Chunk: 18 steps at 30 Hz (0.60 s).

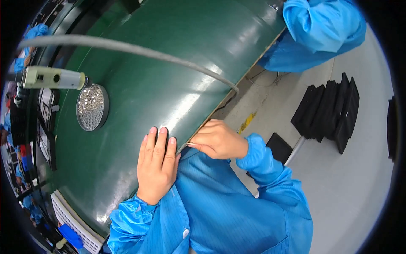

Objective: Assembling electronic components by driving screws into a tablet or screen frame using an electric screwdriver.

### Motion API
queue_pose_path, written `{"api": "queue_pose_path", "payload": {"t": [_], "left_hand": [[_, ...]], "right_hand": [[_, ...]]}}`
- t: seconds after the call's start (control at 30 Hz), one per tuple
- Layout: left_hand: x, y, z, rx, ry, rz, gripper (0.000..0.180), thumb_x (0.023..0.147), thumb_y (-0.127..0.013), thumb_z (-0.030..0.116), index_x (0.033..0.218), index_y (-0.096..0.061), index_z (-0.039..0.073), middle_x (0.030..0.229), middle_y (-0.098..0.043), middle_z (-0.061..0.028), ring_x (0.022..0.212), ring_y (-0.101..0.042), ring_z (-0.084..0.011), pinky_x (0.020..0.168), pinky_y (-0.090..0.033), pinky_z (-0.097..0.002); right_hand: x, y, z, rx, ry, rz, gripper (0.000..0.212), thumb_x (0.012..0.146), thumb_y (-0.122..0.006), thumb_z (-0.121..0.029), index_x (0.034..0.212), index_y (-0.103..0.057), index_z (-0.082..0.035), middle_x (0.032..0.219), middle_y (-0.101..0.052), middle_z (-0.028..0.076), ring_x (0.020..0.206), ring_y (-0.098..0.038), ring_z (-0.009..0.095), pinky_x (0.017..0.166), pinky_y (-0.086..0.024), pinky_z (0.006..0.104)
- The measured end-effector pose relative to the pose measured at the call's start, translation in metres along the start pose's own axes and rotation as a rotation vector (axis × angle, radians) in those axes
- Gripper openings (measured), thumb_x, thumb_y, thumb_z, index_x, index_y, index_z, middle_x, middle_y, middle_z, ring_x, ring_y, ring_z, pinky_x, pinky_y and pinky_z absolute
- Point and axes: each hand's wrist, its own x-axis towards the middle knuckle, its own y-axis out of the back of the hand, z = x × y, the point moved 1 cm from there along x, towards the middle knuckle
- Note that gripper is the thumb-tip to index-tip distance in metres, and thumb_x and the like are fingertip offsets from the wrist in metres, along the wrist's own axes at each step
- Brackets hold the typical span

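My left hand [157, 165] lies flat on the green tabletop [139, 97], close to its near edge, with the fingers stretched out and nothing under them that shows. Just to its right, my right hand [218, 139] is closed at the table's edge. Between thumb and curled fingers it pinches a thin pale strip [189, 144], whose tip points toward the left hand's fingers. What kind of thing the strip is, I cannot make out. Both my forearms are in blue sleeves.
A grey round dish [105, 116] of small shiny pieces stands at left, beside a pale cylindrical tool [55, 78]. A grey cable [139, 49] crosses the table. Another person's blue sleeve [317, 29] is far right. Black panels [325, 112] stand right; a white basket [72, 220] sits lower left.
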Motion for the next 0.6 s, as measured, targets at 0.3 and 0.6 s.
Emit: {"api": "queue_pose_path", "payload": {"t": [0.3, 0.6], "left_hand": [[0.022, -0.007, 0.014, 0.119, 0.052, -0.131, 0.058, 0.078, -0.07, 0.01, 0.129, -0.048, -0.006, 0.139, -0.043, -0.0266, 0.129, -0.04, -0.0483, 0.104, -0.035, -0.0556], [0.029, -0.006, 0.018, 0.087, 0.017, -0.185, 0.07, 0.072, -0.069, 0.0, 0.135, -0.039, -0.007, 0.142, -0.037, -0.0305, 0.131, -0.033, -0.0541, 0.106, -0.032, -0.0596]], "right_hand": [[0.003, 0.018, 0.022, 0.126, 0.099, -0.241, 0.022, 0.087, -0.062, -0.025, 0.075, -0.059, -0.006, 0.067, -0.06, 0.013, 0.062, -0.059, 0.034, 0.056, -0.047, 0.042], [-0.041, 0.099, 0.056, 0.042, -0.051, -0.02, 0.014, 0.088, -0.061, -0.02, 0.091, -0.066, -0.006, 0.071, -0.063, 0.013, 0.062, -0.063, 0.03, 0.055, -0.048, 0.0381]]}}
